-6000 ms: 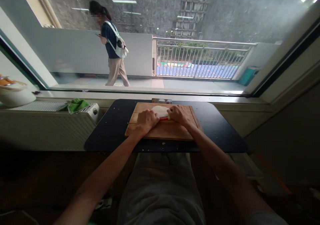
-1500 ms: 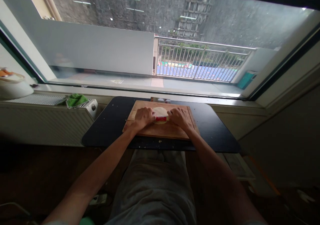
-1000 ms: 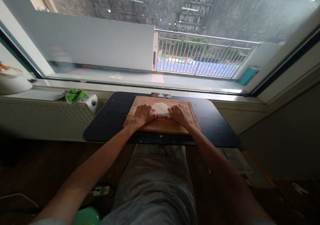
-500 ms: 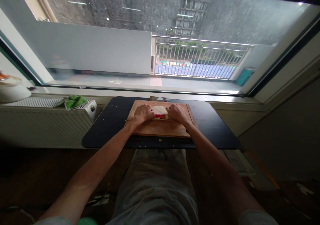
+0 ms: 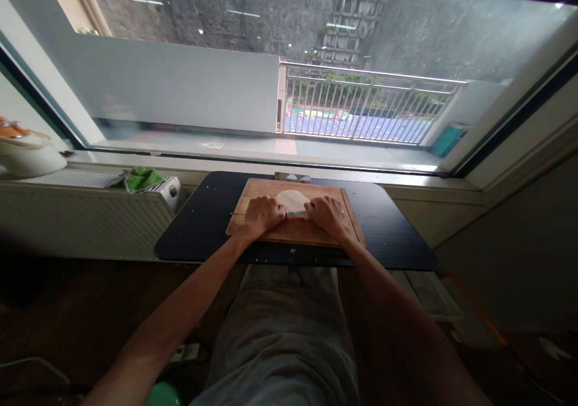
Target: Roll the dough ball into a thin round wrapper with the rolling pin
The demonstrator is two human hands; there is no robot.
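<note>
fingers of the left hand (image 5: 264, 212) and right hand (image 5: 329, 215) gripped the red-and-white roller (image 5: 296, 216); flat dough (image 5: 291, 199) showed beyond it on the board (image 5: 300, 234).

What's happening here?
A person has a red-and-white rod held crosswise, left grip around one end and right grip around the other. It lies across the near side of a flat, pale round, which looks like dough. The round is on a wooden board set on a dark table. Off to the left, a green cloth lies on a radiator.
</note>
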